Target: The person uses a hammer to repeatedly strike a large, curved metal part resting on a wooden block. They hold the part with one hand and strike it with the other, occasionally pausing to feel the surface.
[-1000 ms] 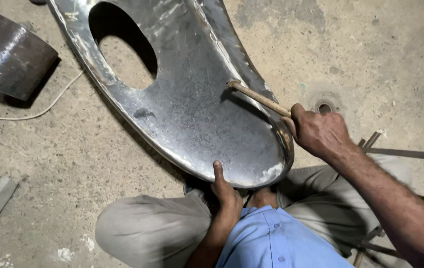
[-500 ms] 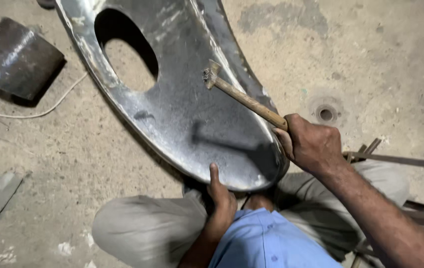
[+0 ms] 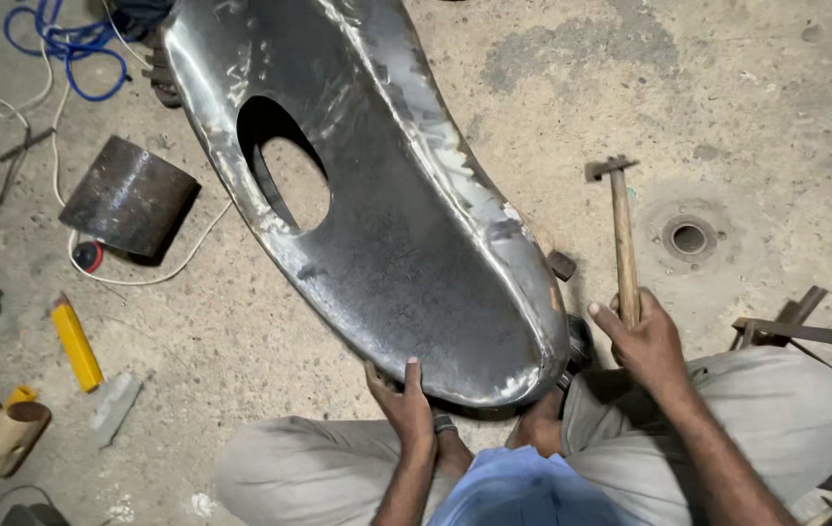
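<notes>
Concrete floor, bare and stained. On it lay the long curved sheet-metal shell with an oval cut-out, running from top left down to your knees, near end resting between your legs. Left of it: a rusty curved metal plate, blue hose, a yellow tool. Floor drain to the right.

Your left hand pressed flat against the shell's near rim, fingers spread, thumb up on the metal. Your right hand was closed tight round the wooden handle of the hammer, head raised away from you, clear of the shell.
</notes>
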